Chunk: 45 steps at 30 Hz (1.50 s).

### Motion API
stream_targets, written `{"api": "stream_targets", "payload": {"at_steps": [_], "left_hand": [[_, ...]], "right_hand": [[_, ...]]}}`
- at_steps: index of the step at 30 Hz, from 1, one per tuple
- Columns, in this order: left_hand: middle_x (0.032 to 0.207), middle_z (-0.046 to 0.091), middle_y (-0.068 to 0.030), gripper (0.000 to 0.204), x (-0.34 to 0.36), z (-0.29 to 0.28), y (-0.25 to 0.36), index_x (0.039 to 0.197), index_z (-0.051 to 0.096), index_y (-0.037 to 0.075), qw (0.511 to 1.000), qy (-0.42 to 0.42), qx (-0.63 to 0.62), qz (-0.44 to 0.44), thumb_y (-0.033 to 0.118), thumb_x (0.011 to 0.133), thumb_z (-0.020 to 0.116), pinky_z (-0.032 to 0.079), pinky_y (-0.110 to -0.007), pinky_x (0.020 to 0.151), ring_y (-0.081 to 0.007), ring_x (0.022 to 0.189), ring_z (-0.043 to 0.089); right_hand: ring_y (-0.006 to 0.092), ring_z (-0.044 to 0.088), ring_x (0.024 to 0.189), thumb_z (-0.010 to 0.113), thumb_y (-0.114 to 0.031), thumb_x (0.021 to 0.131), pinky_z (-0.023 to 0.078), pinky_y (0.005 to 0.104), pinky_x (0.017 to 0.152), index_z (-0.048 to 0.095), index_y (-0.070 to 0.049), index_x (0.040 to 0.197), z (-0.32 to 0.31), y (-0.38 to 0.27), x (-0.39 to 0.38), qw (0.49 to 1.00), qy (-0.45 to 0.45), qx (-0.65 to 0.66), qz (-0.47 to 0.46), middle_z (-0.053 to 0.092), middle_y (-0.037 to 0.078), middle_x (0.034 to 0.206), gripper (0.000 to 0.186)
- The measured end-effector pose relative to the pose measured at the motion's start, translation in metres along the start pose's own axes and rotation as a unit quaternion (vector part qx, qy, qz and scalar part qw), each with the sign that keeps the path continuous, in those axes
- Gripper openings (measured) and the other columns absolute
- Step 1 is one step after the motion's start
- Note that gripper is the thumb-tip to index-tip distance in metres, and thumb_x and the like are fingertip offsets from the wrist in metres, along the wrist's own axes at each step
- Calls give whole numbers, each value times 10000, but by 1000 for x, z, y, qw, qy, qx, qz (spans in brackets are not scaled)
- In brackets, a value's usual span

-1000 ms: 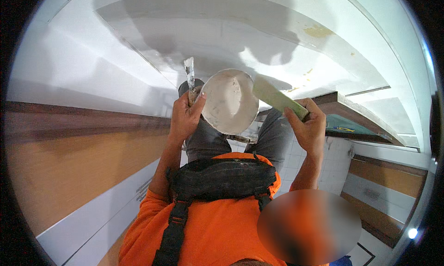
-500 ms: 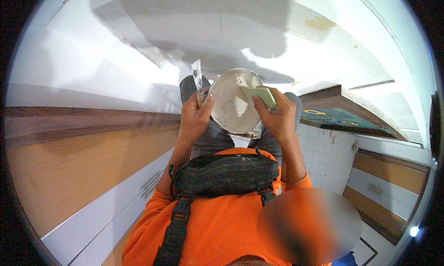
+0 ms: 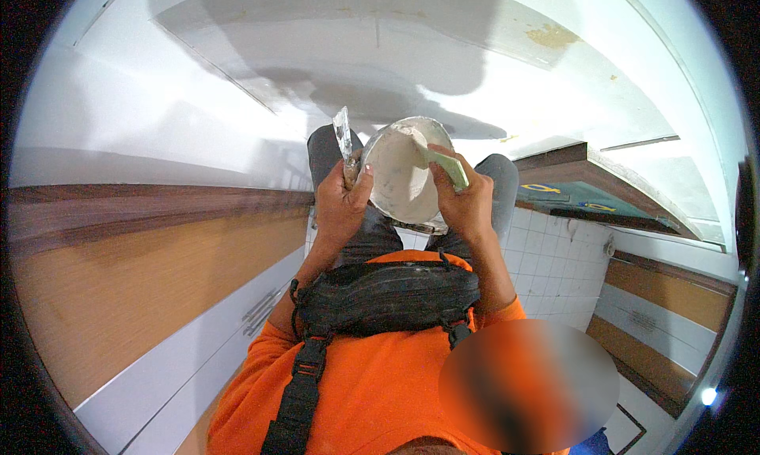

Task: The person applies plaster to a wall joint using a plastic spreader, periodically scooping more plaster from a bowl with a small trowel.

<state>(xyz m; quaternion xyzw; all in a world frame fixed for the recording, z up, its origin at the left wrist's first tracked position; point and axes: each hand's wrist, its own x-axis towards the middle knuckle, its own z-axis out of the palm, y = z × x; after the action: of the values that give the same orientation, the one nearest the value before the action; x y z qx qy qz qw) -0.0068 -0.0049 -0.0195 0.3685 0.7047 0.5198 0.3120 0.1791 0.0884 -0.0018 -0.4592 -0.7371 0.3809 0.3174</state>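
Bucket (image 3: 382,182) w/ pale paste (image 3: 412,184): L hand (image 3: 340,210) at its left, gripping putty knife (image 3: 343,134); R hand (image 3: 469,206) at right, gripping green scraper (image 3: 451,168).

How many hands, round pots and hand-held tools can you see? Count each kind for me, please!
Hands: 2 (left hand and right hand)
Round pots: 1 (pale pot)
Hand-held tools: 2 (putty knife in the left, green spreader in the right)
Total: 5
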Motion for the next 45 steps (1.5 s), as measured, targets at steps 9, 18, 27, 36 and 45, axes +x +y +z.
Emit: {"api": "stream_targets", "payload": {"at_steps": [9, 18, 27, 36, 45], "left_hand": [[894, 709, -95, 367, 1, 5, -8, 1183, 647, -32, 999, 12, -31, -36, 269, 976, 615, 513, -317, 764, -141, 820, 637], [887, 706, -93, 355, 1, 2, -16, 1165, 652, -12, 1000, -15, 5, -25, 287, 978, 616, 509, -312, 763, -131, 816, 622], [888, 692, -80, 348, 2, -2, -6, 1159, 651, -23, 998, -46, -5, -46, 279, 993, 601, 499, -298, 761, -106, 832, 591], [932, 707, -89, 356, 2, -2, -15, 1171, 660, -33, 997, 15, -22, -66, 274, 1010, 578, 502, -300, 759, -121, 853, 619], [972, 717, -84, 385, -2, 4, -9, 1230, 645, -24, 999, 15, 9, -27, 282, 1002, 594, 508, -293, 797, -123, 889, 633]], "right_hand": [[263, 755, 875, 688, -86, 911, 572, 334, 746, 705, -92, 1174, 3, 10, -17, 993, -9, 119, 7, 740, 192, 950, 263], [329, 742, 858, 685, -141, 917, 580, 383, 718, 697, -128, 1195, 14, 9, 12, 999, 50, -15, 4, 736, 194, 920, 278], [336, 727, 888, 691, -115, 896, 583, 393, 736, 713, -189, 1186, 19, -12, 21, 991, -60, 15, -119, 740, 141, 1018, 300], [71, 627, 846, 693, -50, 928, 529, 272, 742, 722, -10, 1137, -8, 10, 3, 980, -130, 153, -6, 755, 66, 959, 215], [240, 756, 863, 689, -92, 916, 568, 338, 725, 720, -135, 1158, 10, 10, 10, 997, -15, 76, 1, 749, 157, 923, 248]]}}
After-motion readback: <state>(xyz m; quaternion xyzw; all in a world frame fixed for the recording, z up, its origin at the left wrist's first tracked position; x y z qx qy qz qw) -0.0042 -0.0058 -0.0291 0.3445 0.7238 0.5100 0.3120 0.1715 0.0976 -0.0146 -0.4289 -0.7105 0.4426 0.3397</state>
